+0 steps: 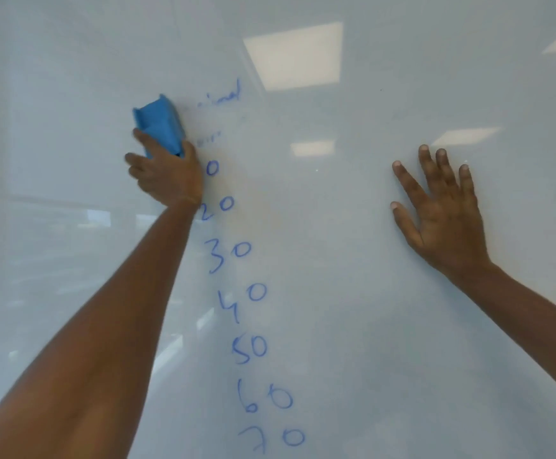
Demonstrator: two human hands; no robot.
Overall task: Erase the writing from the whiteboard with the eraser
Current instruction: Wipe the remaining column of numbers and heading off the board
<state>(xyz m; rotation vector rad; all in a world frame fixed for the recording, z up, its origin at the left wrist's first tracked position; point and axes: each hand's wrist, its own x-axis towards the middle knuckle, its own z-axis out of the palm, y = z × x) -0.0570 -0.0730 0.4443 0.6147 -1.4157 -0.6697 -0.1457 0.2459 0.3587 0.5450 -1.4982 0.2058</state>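
Eraser [159, 122], a blue block, lies against the whiteboard [336, 293] in the upper left part of the view, tilted slightly so that its top leans to the left. The left hand [165, 173] grips its lower end from below: the thumb curls along the eraser's right edge and the fingers [141, 135] wrap its left edge, so most of the block sticks out above the hand. The left forearm stretches up to it from the bottom left corner.

Just to the right of the eraser are two faint, smeared remnants of blue writing [219, 94], one near its top and a smaller one level with the thumb. Below them runs a column of blue numbers [248, 346], slanting down and to the right: a lone 0 just beside the hand's right edge, then 20 beside the wrist, with the wrist just over its left edge, then 30, 40, 50, 60 and 70, the last at the bottom edge of the view. All of these are fully legible.

The right hand [442, 210] is well apart from the eraser, on the right side of the board. It is open, fingers straight and spread, palm flat against the surface, holding nothing.

Pale rectangular reflections of ceiling lights [296, 54] show on the glossy board above and between the two hands.
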